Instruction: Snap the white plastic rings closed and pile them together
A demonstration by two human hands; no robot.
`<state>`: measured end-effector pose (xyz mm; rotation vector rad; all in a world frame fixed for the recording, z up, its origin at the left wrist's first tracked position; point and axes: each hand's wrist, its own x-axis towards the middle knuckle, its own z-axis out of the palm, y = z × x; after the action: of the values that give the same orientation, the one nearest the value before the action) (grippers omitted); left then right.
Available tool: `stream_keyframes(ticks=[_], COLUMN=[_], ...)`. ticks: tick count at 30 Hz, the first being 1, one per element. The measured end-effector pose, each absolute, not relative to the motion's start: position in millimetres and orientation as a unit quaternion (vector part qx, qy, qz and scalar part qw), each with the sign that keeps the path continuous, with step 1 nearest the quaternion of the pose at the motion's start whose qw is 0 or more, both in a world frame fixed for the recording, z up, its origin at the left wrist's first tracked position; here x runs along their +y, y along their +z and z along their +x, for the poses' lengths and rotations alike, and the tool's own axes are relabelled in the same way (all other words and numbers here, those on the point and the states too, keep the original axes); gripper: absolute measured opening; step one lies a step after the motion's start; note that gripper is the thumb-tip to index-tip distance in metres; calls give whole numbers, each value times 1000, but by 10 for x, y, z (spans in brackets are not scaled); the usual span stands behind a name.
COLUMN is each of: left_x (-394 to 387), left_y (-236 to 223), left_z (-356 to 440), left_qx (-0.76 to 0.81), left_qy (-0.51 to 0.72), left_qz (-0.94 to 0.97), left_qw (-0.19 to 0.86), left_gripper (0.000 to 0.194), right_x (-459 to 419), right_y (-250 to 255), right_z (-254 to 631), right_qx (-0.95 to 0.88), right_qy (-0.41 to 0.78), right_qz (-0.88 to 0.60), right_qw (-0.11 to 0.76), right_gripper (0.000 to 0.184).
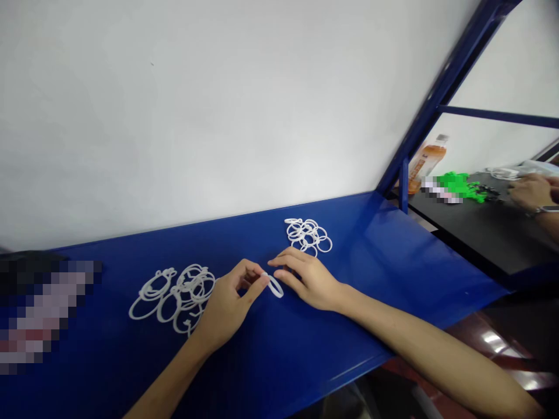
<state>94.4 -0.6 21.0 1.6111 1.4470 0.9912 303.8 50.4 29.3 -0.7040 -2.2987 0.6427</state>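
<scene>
Over the blue table, my left hand (233, 299) pinches a small white plastic ring (275, 286) between thumb and fingertips. Just right of that ring is my right hand (308, 276), its thumb and fingers apart and nothing visible between them. A pile of white rings (192, 291) with small clips or tabs lies to the left, partly hidden behind my left hand. Beyond my right hand sits a second, smaller cluster of white rings (308, 233).
The blue tabletop (349, 355) meets a white wall (218, 116). At right rises a blue metal post (419, 128). Behind it, a black table (463, 233) carries a bottle (430, 160), green pieces (463, 185) and another person's hand (533, 192). Dark fabric (30, 273) lies far left.
</scene>
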Motion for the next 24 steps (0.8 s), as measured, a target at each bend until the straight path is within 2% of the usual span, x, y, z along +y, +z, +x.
stream_keyframes(ticks=[4, 9, 14, 21, 24], left_x=[1, -3, -11, -3, -9], left_y=[178, 183, 209, 187, 199], left_z=[935, 933, 933, 920, 920], left_qx=[602, 608, 572, 557, 552], left_qy=[393, 404, 403, 407, 395], left_qz=[603, 593, 619, 618, 624], left_qw=[345, 340, 356, 376, 387], left_gripper=[31, 34, 27, 25, 21], right_x=[479, 497, 532, 502, 465], right_y=[300, 266, 258, 271, 277], right_z=[3041, 3037, 3048, 3042, 3041], right_qx=[-880, -880, -876, -915, -922], right_qy=[259, 238, 224, 219, 204], right_qz=[-237, -232, -233, -178, -168], right_qw=[319, 339, 359, 287, 285], right_gripper=[36, 21, 22, 24, 26])
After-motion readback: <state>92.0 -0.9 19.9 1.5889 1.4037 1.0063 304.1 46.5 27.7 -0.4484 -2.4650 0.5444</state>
